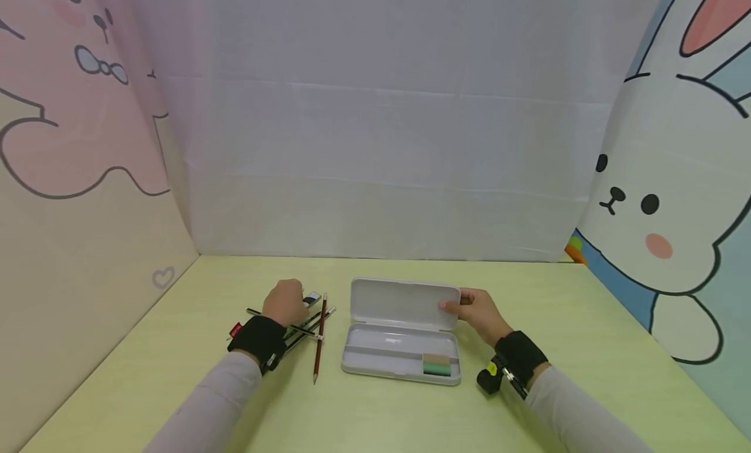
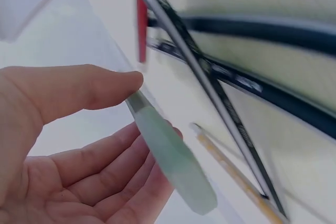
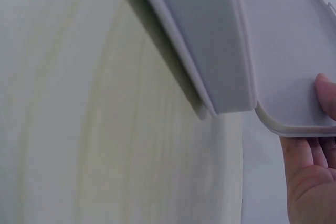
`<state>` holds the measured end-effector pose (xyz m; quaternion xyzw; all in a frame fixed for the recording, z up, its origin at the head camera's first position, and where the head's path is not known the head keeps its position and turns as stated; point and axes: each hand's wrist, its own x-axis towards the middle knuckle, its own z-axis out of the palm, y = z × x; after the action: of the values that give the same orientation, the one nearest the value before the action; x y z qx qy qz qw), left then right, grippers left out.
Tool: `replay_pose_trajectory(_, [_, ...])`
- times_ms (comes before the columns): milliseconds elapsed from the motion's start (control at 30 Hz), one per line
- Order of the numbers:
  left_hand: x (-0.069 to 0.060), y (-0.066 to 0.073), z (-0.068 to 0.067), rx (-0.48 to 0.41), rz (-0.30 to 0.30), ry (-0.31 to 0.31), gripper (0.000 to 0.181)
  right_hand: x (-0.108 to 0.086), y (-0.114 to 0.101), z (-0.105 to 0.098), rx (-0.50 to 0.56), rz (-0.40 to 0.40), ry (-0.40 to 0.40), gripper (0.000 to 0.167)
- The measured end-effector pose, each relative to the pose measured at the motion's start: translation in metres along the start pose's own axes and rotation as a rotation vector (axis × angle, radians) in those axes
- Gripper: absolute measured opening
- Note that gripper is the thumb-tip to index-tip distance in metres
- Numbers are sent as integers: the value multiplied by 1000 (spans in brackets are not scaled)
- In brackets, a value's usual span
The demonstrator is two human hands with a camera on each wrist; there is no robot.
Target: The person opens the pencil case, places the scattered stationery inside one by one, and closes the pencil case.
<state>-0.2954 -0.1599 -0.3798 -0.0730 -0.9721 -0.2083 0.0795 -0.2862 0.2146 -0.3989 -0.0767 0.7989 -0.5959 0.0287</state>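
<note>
A pale grey pencil case (image 1: 401, 352) lies open on the table, its lid (image 1: 399, 303) raised at the back. My right hand (image 1: 478, 311) pinches the lid's right edge, thumb on the inner face; the right wrist view shows the thumb (image 3: 328, 98) there too. To the left, my left hand (image 1: 285, 303) is above several crossed dark pencils (image 2: 241, 80). Between its thumb and fingers it pinches a small pale green block (image 2: 176, 161) with a darker end. Its exact kind is unclear. A red-brown pencil (image 1: 319, 345) lies between this hand and the case.
Inside the case, a green and tan block (image 1: 437, 364) sits in the front right compartment. The pale yellow-green table (image 1: 387, 414) ends at a white sheet (image 1: 375, 179) behind, with cartoon-printed panels on both sides. Each wrist wears a black strap (image 1: 521, 356).
</note>
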Motion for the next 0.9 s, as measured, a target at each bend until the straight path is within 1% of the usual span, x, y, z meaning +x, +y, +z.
replay_pose_trajectory(133, [-10,16,-9,-36,33,-19,35,1,0,0,2,2,3,42])
replay_pose_trajectory(233, [-14,28,-13,-33,55,-35,18,1,0,-1,4,5,4,42])
replay_pose_trajectory(333, [-21,40,-18,-55,84,-97,7,1,-1,0,7,4,0,42])
replay_pose_trajectory(433, [-28,52,-25,-100,109,-173,17,1,-1,0,11,2,-5,42])
replay_pose_trajectory(500, [-31,58,-27,-131,126,-205,18,1,-2,-1,10,2,-7,42])
replay_pose_trajectory(600, [-32,64,-25,-149,168,-217,17,1,-2,-1,11,6,-9,42])
replay_pose_trajectory(767, [-33,73,-20,-139,234,-239,15,0,-3,0,9,9,-6,42])
replay_pose_trajectory(900, [-36,83,-15,-161,237,-287,15,-1,-3,1,6,15,-5,42])
